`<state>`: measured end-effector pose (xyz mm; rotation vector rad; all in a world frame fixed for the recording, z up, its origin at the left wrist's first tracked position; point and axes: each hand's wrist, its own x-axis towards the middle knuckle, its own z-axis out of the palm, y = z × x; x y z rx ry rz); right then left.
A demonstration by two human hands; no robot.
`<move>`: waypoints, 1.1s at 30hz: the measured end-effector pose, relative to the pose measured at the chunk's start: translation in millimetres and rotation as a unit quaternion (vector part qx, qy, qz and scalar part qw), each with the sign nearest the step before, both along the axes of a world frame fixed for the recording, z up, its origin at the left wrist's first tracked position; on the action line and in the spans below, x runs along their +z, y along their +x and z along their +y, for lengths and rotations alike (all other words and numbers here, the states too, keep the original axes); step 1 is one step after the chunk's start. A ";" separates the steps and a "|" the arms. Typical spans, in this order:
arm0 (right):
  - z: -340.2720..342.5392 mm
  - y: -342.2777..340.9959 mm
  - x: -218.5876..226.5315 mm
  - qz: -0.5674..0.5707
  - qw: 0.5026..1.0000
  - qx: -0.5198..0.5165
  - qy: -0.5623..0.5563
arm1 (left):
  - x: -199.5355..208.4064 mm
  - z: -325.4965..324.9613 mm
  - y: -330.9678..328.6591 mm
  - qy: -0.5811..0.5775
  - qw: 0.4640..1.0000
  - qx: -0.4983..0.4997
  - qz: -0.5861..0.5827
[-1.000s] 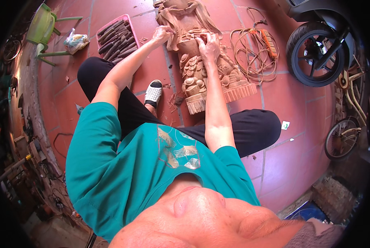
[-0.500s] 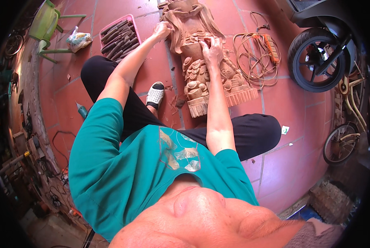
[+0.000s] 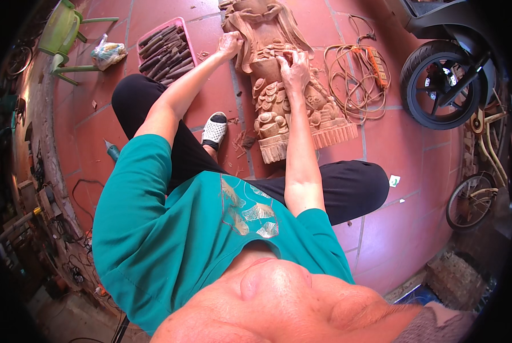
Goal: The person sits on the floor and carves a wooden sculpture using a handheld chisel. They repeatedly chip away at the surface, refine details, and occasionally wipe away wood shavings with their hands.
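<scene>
A carved wooden figure (image 3: 270, 106) lies on the floor in front of me, covered in round coin-like shapes and folds of drapery, with a fluted base edge toward me. My left hand (image 3: 230, 44) is closed at the left side of its drapery, fingers curled against the wood. Over the middle of the carving, my right hand (image 3: 294, 70) rests with bent fingers and thumb drawn together. Whatever either hand grips is too small or hidden to make out. Loose wood shavings (image 3: 243, 140) lie left of the base.
A pink basket (image 3: 194, 50) full of dark-handled tools stands at the left, near a plastic bag (image 3: 108, 54) and a green stool (image 3: 58, 34). To the right lie a coiled cord (image 3: 347, 100) with an orange power strip (image 3: 377, 67), and a motorbike wheel (image 3: 407, 86).
My left hand has shifted slightly along the carving's left edge, toward me and to the right. My right hand and the carving stay nearly where they were.
</scene>
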<state>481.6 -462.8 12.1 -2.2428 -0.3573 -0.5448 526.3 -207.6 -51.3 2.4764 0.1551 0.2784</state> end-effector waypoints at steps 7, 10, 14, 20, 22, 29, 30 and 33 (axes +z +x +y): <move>2.6 1.0 -1.4 0.000 1.000 -0.003 0.026 | -9.2 -9.2 -32.6 0.035 0.999 -0.022 -0.020; 1.2 2.3 -3.2 -0.012 1.000 -0.003 0.013 | -10.3 -12.5 -46.5 0.034 0.998 -0.038 -0.023; -0.2 2.5 -5.2 -0.015 1.000 -0.001 0.009 | -6.5 -15.6 -60.3 0.047 0.997 -0.055 0.005; 0.3 0.9 -3.5 -0.007 1.000 -0.001 0.004 | -8.6 -15.3 -71.9 0.062 0.995 -0.081 0.006; -0.3 -0.1 -3.7 -0.001 1.000 -0.004 -0.004 | -9.7 -16.6 -76.4 0.070 0.993 -0.096 0.017; -4.1 0.2 -4.7 -0.022 1.000 -0.002 -0.003 | -18.0 -19.3 -83.2 0.099 0.975 -0.169 0.107; -2.5 -0.3 -2.6 -0.016 1.000 -0.003 -0.002 | -23.1 -16.2 -83.4 0.110 0.966 -0.185 0.141; 4.4 1.4 3.8 -0.001 1.000 0.009 0.009 | -37.2 -2.6 -85.6 0.038 0.978 -0.141 0.151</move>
